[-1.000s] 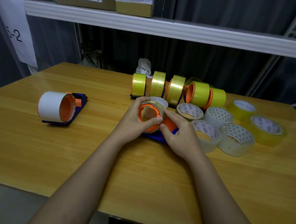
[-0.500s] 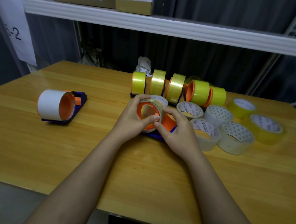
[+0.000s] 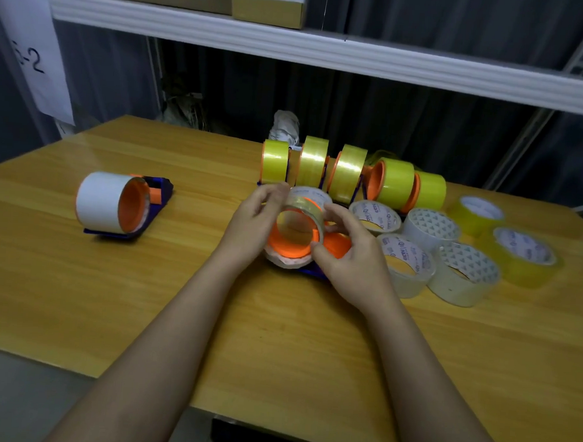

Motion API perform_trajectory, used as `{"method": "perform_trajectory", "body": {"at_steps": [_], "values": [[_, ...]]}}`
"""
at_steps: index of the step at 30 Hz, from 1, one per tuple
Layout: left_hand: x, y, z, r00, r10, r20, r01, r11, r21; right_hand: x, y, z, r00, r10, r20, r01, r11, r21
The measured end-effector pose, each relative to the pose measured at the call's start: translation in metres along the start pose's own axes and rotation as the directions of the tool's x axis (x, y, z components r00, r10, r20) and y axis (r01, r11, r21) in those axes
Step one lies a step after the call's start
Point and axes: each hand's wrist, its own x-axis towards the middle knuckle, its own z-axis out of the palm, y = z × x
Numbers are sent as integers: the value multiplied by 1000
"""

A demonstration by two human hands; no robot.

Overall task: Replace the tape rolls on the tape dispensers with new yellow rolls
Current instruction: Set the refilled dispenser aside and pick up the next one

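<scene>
At the table's middle both my hands hold a clear tape roll (image 3: 303, 210) that sits around the orange hub (image 3: 290, 246) of a blue dispenser (image 3: 311, 272). My left hand (image 3: 254, 223) grips the roll from the left, thumb on top. My right hand (image 3: 351, 258) pinches its right rim, and partly hides the dispenser. Behind stands a row of dispensers loaded with yellow rolls (image 3: 312, 165). Far left lies another blue dispenser with a white roll (image 3: 105, 202).
Several loose clear and whitish rolls (image 3: 431, 226) lie right of my hands, with yellowish flat rolls (image 3: 520, 255) further right. The wooden table (image 3: 142, 297) ends near me at its front edge. A white shelf with cardboard boxes (image 3: 269, 4) hangs above the back.
The clear roll has tilted and come up on the orange hub, showing more of the hub below. My right fingers shifted up onto the roll's rim.
</scene>
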Motion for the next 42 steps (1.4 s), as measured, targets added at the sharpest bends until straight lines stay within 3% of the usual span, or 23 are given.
{"method": "perform_trajectory", "body": {"at_steps": [3,8,12,16,18,21,23,26,28,32,37,42], "values": [[5,2,-6,990,-143,6,143,987,-66,-2,-3,1,997,-58,50,61,997,-56],[4,5,-18,977,-179,116,196,967,-163,-5,-8,-1,982,-184,45,185,983,-15],[1,9,-19,960,-71,270,155,940,-304,-1,-4,-5,975,-205,-83,208,977,36],[-4,11,-7,970,40,241,70,900,-430,2,-6,-4,946,-199,-257,226,971,79],[-5,11,0,982,54,180,30,900,-435,1,-10,-1,967,-75,-243,141,954,266],[-6,8,5,984,126,126,-74,931,-358,1,-13,4,994,108,-31,-72,818,571],[-10,9,8,977,163,137,-115,945,-305,3,-13,8,986,149,73,-160,730,664],[-18,15,13,964,191,183,-128,942,-310,4,-14,14,975,204,87,-206,683,701],[-19,15,14,958,195,210,-125,944,-307,3,-13,14,976,217,27,-175,702,690],[-19,18,16,970,54,236,36,932,-360,-1,-15,14,997,65,-44,-27,811,584],[-18,21,19,988,-88,130,131,915,-382,-1,-10,16,994,-43,-103,76,935,346],[-18,25,18,988,-145,50,153,899,-410,-1,-11,14,977,-149,-152,174,971,165]]}}
